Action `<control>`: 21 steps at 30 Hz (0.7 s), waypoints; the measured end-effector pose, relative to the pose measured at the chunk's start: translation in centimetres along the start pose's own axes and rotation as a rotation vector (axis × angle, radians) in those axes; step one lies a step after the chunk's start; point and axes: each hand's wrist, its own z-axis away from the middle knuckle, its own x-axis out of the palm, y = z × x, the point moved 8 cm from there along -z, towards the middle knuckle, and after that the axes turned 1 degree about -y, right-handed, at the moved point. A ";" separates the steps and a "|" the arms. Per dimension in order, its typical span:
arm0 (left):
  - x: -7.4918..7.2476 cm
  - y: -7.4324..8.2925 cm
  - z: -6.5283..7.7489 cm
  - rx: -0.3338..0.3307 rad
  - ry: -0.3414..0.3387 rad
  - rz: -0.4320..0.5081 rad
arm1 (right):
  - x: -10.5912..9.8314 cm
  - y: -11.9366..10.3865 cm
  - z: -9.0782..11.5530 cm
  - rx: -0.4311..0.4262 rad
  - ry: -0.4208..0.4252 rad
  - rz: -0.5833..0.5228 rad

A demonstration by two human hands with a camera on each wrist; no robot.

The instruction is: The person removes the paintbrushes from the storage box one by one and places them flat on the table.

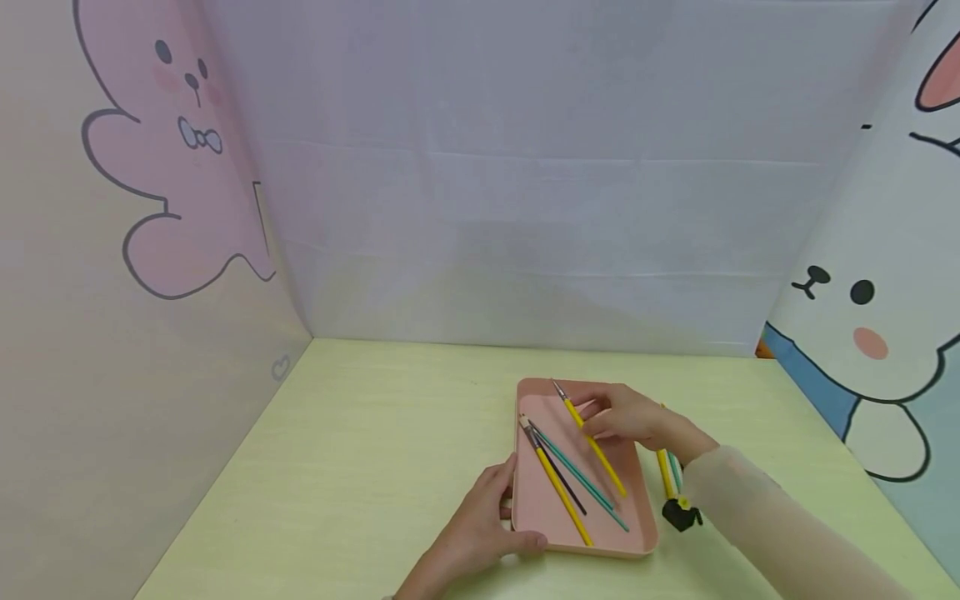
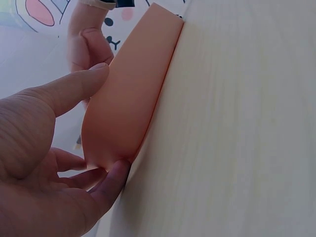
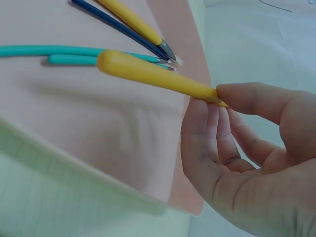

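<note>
A pink tray [image 1: 645, 533] sits on the table. My left hand [image 1: 483, 521] grips its near left corner, with the thumb against the near wall and the fingers on the left wall; the left wrist view shows this hold on the tray wall [image 2: 131, 84]. Over the tray, my right hand [image 1: 626, 414] pinches a yellow paintbrush [image 3: 148, 74] between thumb and fingers, its bristle end pointing to the far side. Inside the tray lie another yellow paintbrush [image 1: 558, 487], a dark blue paintbrush [image 3: 116, 27] and two teal paintbrushes [image 3: 29, 51], roughly side by side.
Right of the tray, partly behind my right forearm, lies a black object [image 1: 678, 515] with yellow and teal sticks [image 1: 666, 475]. Cloth walls with cartoon animals enclose the pale wooden table [image 1: 360, 450] at the left, back and right.
</note>
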 end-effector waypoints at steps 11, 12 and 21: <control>-0.1 -0.2 -0.1 -0.005 0.008 -0.021 | -3.5 0.7 2.4 0.018 0.030 -0.061; -0.1 -0.2 -0.1 -0.004 0.008 -0.021 | -3.9 0.8 2.7 0.019 0.035 -0.063; 0.0 -0.1 -0.1 0.004 0.000 -0.014 | -6.7 3.4 5.0 0.040 0.086 -0.042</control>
